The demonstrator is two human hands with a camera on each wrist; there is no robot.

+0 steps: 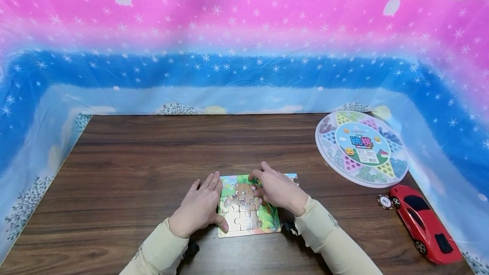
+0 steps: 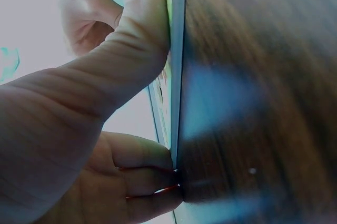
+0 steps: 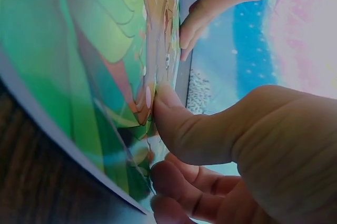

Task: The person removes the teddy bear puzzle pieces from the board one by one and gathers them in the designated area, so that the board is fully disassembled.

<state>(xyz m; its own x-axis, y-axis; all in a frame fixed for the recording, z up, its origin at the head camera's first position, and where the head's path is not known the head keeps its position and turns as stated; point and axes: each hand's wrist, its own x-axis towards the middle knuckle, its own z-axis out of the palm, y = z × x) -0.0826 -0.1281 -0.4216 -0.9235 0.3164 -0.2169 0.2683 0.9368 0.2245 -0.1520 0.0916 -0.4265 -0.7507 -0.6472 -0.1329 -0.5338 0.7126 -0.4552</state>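
A jigsaw puzzle point(image 1: 248, 220) with a cartoon brown animal on a green background lies flat on the wooden table. My left hand point(image 1: 200, 205) rests along its left edge, fingers straight and the thumb on the lower left corner. In the left wrist view, the fingertips point(image 2: 163, 195) meet the tabletop beside the board's edge. Over the upper right part of the puzzle, my right hand point(image 1: 276, 186) holds a puzzle piece at the surface between thumb and bent fingers. The right wrist view has the thumb point(image 3: 171, 111) against the picture; the piece is mostly hidden by the fingers.
A round Chinese checkers set point(image 1: 324, 150) in clear packaging lies at the back right. In front of it are a poker chip point(image 1: 384, 201) and a red toy car point(image 1: 425, 224) near the right edge. A patterned cloth point(image 1: 244, 71) hangs around the table point(image 1: 153, 152).
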